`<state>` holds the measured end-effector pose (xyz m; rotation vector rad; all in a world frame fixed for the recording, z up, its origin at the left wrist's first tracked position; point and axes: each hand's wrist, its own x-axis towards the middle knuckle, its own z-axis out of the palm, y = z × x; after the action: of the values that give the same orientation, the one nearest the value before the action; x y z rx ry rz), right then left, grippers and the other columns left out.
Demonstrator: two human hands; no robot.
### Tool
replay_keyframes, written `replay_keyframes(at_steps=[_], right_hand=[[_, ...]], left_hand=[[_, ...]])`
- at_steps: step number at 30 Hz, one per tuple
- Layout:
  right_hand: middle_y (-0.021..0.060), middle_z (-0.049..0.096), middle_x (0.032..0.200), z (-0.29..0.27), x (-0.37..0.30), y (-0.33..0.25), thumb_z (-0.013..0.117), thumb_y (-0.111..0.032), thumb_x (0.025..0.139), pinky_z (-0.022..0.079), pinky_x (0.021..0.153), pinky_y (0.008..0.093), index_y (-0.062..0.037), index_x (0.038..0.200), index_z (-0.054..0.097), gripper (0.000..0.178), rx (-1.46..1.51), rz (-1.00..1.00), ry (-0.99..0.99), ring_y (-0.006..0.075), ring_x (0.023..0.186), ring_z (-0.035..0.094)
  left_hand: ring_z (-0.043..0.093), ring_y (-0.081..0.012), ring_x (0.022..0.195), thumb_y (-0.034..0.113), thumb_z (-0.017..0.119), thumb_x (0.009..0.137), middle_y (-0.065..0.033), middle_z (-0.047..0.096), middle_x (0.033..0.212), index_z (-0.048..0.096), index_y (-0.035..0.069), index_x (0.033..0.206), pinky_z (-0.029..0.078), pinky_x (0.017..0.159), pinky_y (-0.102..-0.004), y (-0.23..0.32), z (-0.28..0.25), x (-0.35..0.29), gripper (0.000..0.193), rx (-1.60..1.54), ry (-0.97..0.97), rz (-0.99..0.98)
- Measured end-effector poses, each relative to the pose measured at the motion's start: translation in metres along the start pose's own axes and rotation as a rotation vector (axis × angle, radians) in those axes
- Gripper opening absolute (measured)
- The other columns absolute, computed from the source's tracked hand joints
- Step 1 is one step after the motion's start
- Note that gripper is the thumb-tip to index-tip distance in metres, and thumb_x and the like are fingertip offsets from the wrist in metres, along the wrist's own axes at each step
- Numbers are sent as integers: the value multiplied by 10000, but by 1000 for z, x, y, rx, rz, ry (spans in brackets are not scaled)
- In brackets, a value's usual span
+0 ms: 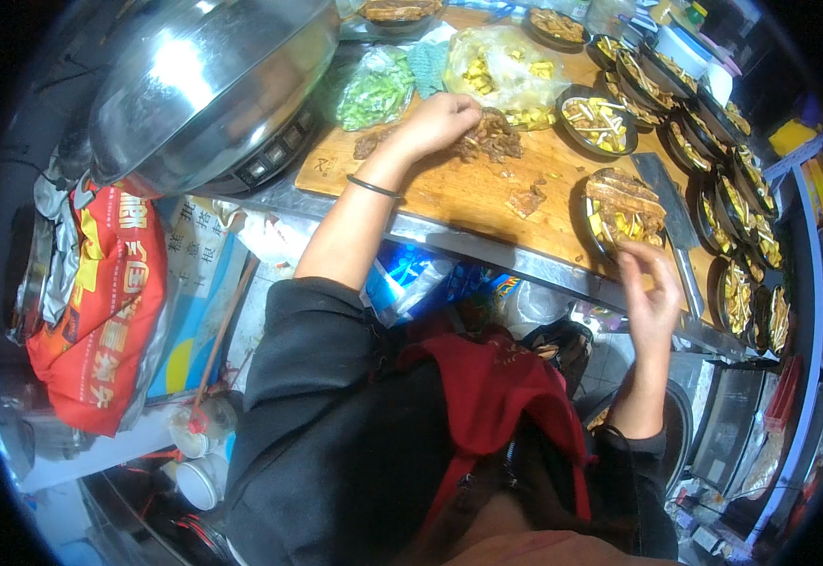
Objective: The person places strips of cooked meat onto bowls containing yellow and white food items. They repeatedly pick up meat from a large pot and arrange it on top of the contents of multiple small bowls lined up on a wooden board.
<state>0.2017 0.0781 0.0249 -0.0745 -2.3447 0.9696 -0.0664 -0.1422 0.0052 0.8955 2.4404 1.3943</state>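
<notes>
My left hand (440, 121) rests on a pile of brown sliced meat (494, 140) on the wooden cutting board (449, 189), fingers curled into the pile. A dark band circles that wrist. My right hand (652, 292) hovers at the near edge of a dark round dish (622, 209) filled with yellow strips and topped with brown meat slices; its fingers are apart and nothing shows in them. A cleaver (673, 212) lies just right of that dish.
Many filled dark dishes (732, 189) line the right side. A plastic bag of yellow pieces (506, 66) and a bag of green vegetables (375, 92) sit behind the board. A large steel wok (204, 75) stands at left, a red printed sack (109, 302) below it.
</notes>
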Motion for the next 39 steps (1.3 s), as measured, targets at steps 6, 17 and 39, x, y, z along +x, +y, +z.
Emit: replay_keyframes(at_steps=[6,17,39], right_hand=[[156,640,977,69,34,-26,558,-88,880,496,804,350,-34,1055,621,194,49,-56,-267,303,913,632],[224,625,959,170,116,-1,542,-144,836,492,785,439,12,892,596,173,-635,-196,-364,363,888,614],[49,615,880,130,88,-6,642,-214,896,486,682,213,-7,1039,573,261,751,572,-544,90,729,576]], left_hand=[[644,-148,738,73,483,898,-122,675,894,568,-40,1076,549,677,-271,-2,-15,-5,227,-700,-199,-158],[528,-73,531,236,708,834,-20,607,619,657,17,896,419,501,-215,3,-23,-6,233,-80,86,-74],[582,-118,745,45,570,782,-23,611,808,591,24,969,467,647,-272,-9,-3,-40,189,-120,-290,156]])
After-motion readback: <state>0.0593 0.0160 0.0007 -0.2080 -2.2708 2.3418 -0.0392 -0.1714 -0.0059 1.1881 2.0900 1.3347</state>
